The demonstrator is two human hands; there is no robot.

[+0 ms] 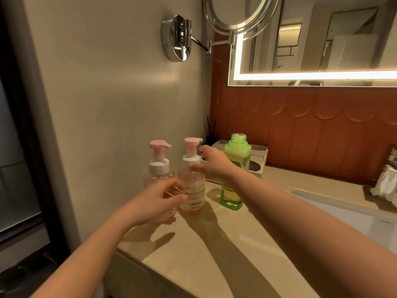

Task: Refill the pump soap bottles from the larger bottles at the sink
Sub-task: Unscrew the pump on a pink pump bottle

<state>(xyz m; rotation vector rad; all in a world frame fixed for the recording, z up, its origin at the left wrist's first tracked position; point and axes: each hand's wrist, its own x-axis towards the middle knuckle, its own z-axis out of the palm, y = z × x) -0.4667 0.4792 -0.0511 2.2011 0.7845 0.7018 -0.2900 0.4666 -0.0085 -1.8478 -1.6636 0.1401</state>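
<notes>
Beige stone counter (214,244) runs along the near edge, with two bare forearms reaching over it. Left hand (159,198): fingers curled round the lower body of the left pump bottle (160,166). Right hand (212,164): thumb and forefinger spread apart at the white collar of the right pump bottle (193,190); contact cannot be confirmed. Pump bottles counted: two, standing upright just beside each other near the side wall, both with pink pump heads. Larger bottles counted: one green bottle (237,153), uncapped, upright, behind the right wrist. One white tray (261,155) sits behind it. Beyond: one round chrome mirror (236,11) and one lit wall mirror (322,39).
</notes>
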